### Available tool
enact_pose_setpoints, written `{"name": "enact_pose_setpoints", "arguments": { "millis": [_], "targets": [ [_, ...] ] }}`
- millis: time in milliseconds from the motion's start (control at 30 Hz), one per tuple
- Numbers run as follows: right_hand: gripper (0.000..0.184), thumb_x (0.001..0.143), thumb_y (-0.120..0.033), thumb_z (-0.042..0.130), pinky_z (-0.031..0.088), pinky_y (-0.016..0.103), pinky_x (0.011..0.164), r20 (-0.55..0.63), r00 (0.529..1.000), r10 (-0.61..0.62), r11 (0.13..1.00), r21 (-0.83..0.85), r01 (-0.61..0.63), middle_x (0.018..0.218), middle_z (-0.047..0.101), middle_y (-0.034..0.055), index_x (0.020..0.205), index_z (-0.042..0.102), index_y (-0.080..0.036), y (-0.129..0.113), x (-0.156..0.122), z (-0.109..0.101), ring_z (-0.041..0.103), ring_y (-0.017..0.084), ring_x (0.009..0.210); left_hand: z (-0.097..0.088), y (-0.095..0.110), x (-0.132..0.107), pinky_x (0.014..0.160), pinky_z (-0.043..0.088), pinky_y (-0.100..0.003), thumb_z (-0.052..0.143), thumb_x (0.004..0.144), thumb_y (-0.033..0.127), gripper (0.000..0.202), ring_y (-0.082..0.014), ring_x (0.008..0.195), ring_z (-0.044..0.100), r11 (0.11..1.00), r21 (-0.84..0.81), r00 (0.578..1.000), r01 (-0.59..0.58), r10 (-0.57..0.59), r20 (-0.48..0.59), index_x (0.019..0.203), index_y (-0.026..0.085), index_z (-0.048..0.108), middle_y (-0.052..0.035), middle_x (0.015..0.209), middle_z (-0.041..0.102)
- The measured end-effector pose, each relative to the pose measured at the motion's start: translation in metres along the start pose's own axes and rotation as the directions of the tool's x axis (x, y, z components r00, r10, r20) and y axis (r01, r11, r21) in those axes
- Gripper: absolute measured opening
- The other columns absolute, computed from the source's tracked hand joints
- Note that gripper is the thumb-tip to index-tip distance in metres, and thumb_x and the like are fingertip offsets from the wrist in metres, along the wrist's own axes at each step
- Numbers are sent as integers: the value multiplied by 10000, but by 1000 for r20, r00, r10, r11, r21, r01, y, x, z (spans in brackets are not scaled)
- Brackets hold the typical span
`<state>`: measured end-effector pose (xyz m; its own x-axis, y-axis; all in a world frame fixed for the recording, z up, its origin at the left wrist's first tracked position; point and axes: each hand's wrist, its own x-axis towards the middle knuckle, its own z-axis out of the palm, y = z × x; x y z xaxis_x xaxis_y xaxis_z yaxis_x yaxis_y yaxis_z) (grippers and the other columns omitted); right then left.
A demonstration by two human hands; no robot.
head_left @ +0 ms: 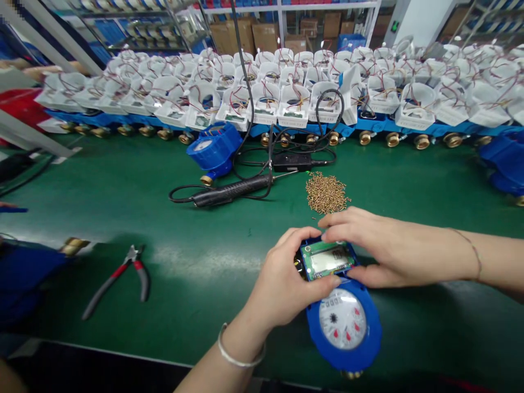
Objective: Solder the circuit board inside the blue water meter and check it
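A blue water meter [347, 333] with a white dial lies on the green mat near the front edge. Its open top holds a green circuit board with a display [327, 259]. My left hand [286, 278] grips the meter's left side, thumb resting on the board's lower edge. My right hand [380, 248] covers the board's far and right side, fingertips pressing on its top edge. A pile of small brass screws [326, 192] lies just beyond my hands.
An electric screwdriver [231, 192] with black cables and a power box [292, 161] lies mid-table beside another blue meter [214, 148]. Red-handled pliers [123, 275] lie at the left. Rows of white meter housings [286, 93] on blue bodies fill the back.
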<state>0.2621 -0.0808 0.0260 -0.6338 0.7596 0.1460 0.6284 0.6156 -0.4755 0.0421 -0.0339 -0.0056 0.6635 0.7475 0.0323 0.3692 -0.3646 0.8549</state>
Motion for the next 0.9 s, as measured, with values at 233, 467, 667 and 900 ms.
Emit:
{"name": "enact_pose_setpoints", "arguments": {
  "millis": [233,467,667,900],
  "targets": [
    [399,908,-361,593,359,440,1095,-148,989,19,994,112,-2,1450,300,49,1300,526,-337,8,-23,39,281,246,1363,1,4,0,902,471,-330,765,674,212,545,-204,1051,571,999,-48,1000,7,-6,29,1161,246,522,-22,1129,586],
    [335,906,-316,568,336,484,1110,-212,977,26,990,143,5,1464,272,45,1241,565,-326,6,-22,51,278,268,1367,-3,-2,-1,900,492,-355,821,643,282,613,-231,1064,578,994,-102,998,24,-19,56,1186,264,537,-32,1156,590],
    [360,910,-281,552,309,518,1148,-210,978,1,992,126,26,1525,191,52,1267,511,-309,4,-23,52,237,283,1413,-15,-17,-6,1086,398,-365,890,581,368,805,-245,1262,490,974,-227,986,0,38,165,1294,299,523,-38,1348,517],
    [331,911,-251,534,360,516,1111,-242,970,39,986,168,3,1522,210,49,1237,536,-306,1,-26,57,237,285,1408,-20,-33,-16,1183,265,-475,854,648,347,820,-309,1392,369,875,-462,971,144,-34,238,1380,339,484,-36,1493,420]
  ]
}}
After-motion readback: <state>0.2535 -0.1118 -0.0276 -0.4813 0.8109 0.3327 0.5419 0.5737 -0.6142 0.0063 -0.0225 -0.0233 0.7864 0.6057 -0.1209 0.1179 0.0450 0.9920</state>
